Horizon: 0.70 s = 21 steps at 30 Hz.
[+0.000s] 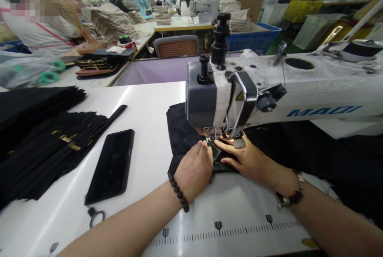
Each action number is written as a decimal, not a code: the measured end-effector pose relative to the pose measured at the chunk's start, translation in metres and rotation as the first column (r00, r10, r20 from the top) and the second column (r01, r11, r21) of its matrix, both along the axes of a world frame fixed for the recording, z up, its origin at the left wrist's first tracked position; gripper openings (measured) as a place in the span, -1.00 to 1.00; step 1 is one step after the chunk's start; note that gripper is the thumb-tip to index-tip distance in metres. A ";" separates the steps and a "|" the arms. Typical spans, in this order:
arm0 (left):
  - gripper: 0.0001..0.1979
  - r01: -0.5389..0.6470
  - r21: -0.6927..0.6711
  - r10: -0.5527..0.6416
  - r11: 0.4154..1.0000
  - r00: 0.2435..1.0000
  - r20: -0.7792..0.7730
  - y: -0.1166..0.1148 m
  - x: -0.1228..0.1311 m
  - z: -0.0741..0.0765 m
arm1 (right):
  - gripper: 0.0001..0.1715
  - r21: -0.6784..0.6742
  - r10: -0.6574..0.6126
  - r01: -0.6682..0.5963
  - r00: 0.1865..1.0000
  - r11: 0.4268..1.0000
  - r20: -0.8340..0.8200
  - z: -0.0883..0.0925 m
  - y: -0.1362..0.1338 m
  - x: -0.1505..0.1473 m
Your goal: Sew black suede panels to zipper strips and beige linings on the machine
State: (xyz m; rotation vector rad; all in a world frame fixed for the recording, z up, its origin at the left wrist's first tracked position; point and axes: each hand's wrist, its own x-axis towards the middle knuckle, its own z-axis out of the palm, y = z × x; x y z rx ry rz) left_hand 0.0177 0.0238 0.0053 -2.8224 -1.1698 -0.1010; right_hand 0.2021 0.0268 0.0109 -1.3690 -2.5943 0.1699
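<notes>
the left hand [194, 169], with a dark beaded bracelet at its wrist, lies knuckles-up on a black textured fabric piece [179, 131] just in front of the needle area of a white industrial sewing machine [302, 87] lettered "maqi" in blue. its fingers curl down onto the cloth, and the back of the hand hides whether they pinch it or only press. the right hand [248, 160], also wearing a beaded bracelet, lies flat with fingers stretched out, pressing the same fabric from the right, its fingertips close under the metal presser foot [216, 136]; it grasps nothing. the two hands almost touch at the fold of the cloth. the fabric lies on the white worktable [149, 105], running from under the machine head out to the left and near side. further left, a black smartphone [111, 166] lies face up, well apart from the hands, with a small metal key ring [96, 217] near its near end. beyond it sits a fanned stack of black zipper strips with gold pulls [50, 145]. a printed ruler scale [218, 231] runs along the table's near edge. at the far left, another person leans over a neighbouring table.
</notes>
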 end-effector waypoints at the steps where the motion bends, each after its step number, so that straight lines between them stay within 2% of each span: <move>1: -0.70 -0.005 -0.005 0.005 1.000 1.000 0.004 0.001 0.000 0.000 | -0.53 -0.004 0.000 0.000 1.000 1.000 0.003 0.000 0.000 -0.001; 10: -0.75 -0.035 -0.061 0.036 0.997 0.999 0.004 0.011 0.000 0.003 | -0.64 -0.028 -0.007 0.007 1.000 1.000 -0.013 0.001 0.007 -0.004; 15: -0.78 -0.010 -0.039 0.011 0.999 0.999 0.035 0.013 -0.002 0.001 | -0.68 -0.039 -0.012 0.011 1.000 0.999 -0.019 -0.001 0.009 -0.004; 21: -0.77 0.003 -0.020 -0.003 1.000 1.000 0.029 0.014 -0.003 -0.003 | -0.59 -0.002 -0.009 0.009 0.999 1.000 -0.041 -0.004 0.010 -0.003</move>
